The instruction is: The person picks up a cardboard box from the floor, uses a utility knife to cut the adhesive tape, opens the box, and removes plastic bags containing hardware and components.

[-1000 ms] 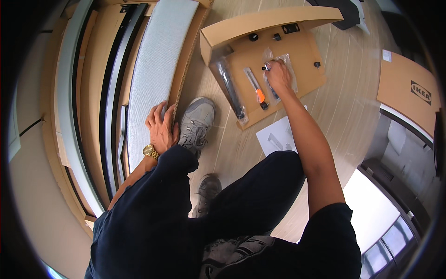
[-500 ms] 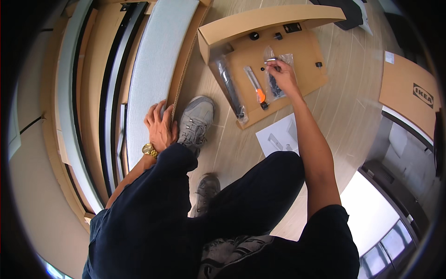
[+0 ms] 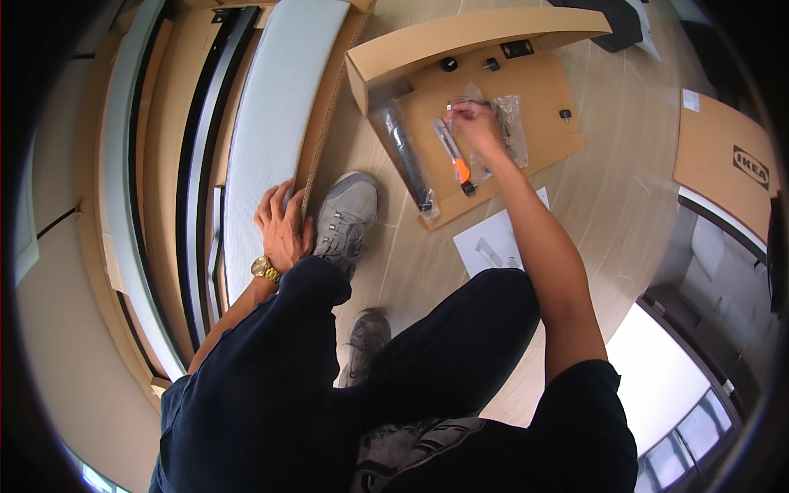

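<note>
My right hand [image 3: 481, 131] is over the cardboard tray, its fingertips pinched on a small shiny metal piece [image 3: 449, 108] whose kind I cannot make out. Just below lies a utility knife [image 3: 454, 154] with an orange end. Under and beside the hand is a clear plastic bag [image 3: 511, 123] of dark hardware, partly hidden. My left hand [image 3: 284, 228], with a gold watch on the wrist, rests with fingers spread on the edge of a long pale grey-blue panel [image 3: 279, 107] in an open carton. It grips nothing visible.
Small black fittings [image 3: 491, 64] lie about the cardboard tray [image 3: 542, 156], with a wrapped dark tube [image 3: 403, 156] along its left side. A printed sheet [image 3: 486, 242] lies on the floor. Dark metal rails [image 3: 215, 123] fill the carton at left. A brown box [image 3: 715, 148] stands at right.
My right hand has moved left across the tray with the small metal piece, uncovering more of the plastic bag. My left hand stays where it was.
</note>
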Demonstrator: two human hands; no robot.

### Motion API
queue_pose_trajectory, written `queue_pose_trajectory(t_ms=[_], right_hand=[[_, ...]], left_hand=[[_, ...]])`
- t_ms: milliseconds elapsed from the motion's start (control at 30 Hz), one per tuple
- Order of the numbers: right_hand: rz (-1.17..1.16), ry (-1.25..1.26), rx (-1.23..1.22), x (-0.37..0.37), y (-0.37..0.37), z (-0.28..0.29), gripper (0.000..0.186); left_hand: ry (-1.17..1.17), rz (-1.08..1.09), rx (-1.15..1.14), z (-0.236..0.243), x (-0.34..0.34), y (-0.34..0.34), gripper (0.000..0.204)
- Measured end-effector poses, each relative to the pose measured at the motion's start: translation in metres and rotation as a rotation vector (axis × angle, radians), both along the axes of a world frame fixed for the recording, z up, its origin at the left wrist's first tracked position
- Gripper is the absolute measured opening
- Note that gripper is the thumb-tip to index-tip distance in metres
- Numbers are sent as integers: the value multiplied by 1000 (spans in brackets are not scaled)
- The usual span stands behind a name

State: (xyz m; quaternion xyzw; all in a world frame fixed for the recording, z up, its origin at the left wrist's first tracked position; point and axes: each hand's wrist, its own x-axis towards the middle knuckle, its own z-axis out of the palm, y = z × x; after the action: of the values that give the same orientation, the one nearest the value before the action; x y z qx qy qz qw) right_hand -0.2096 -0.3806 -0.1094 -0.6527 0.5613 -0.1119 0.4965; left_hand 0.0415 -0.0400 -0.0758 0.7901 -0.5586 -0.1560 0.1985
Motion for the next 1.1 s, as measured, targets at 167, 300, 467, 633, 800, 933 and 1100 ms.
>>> queue_pose_trajectory(t_ms=[167,300,467,633,800,933,1100], right_hand=[[144,232,-345,23,18,5,20],[99,333,-327,14,17,13,25],[237,412,-111,-8,32,25,26],[484,420,-47,4,54,40,25],[447,381,-67,-15,42,31,35],[366,345,-243,-70,44,15,34],[-105,-272,468,-83,47,23,33]], left_hand=[[-15,35,55,-4,-1,6,61],[-47,13,51,-9,-1,6,60],[-43,-1,36,-9,3,7,60],[-45,7,56,-9,2,8,58],[-43,-17,65,-11,4,7,57],[-52,-21,68,-11,4,8,57],[-44,-21,74,-12,6,10,57]])
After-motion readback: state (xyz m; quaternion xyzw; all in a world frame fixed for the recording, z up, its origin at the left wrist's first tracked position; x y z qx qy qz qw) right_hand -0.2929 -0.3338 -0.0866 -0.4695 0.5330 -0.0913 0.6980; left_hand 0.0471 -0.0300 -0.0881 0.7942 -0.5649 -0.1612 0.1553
